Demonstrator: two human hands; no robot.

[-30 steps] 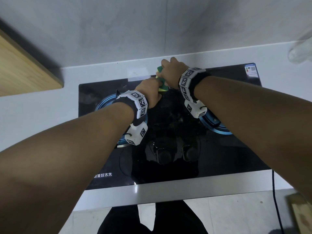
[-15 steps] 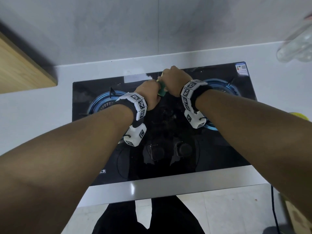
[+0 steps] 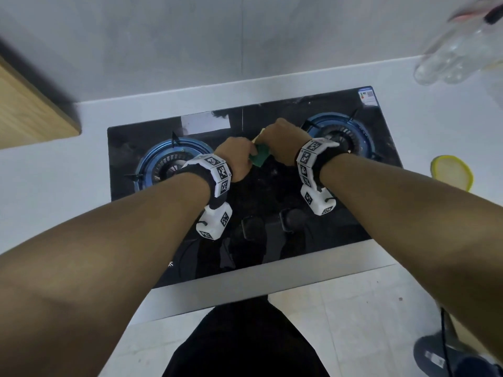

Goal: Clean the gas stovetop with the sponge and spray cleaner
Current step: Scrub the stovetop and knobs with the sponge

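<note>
Both hands, left hand (image 3: 236, 158) and right hand (image 3: 280, 140), had fingers closed on the green-and-yellow sponge (image 3: 260, 157) over the glossy black glass stovetop (image 3: 272, 191); firm, overlapping strokes would serve best.

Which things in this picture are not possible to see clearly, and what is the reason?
- Sponge, head view: mostly covered by left hand and right hand.
- Clear bottle: blurred, cut by the right edge.
- Sticker on stovetop: text too small.
- Knobs: dark, half behind the wrists.
</note>
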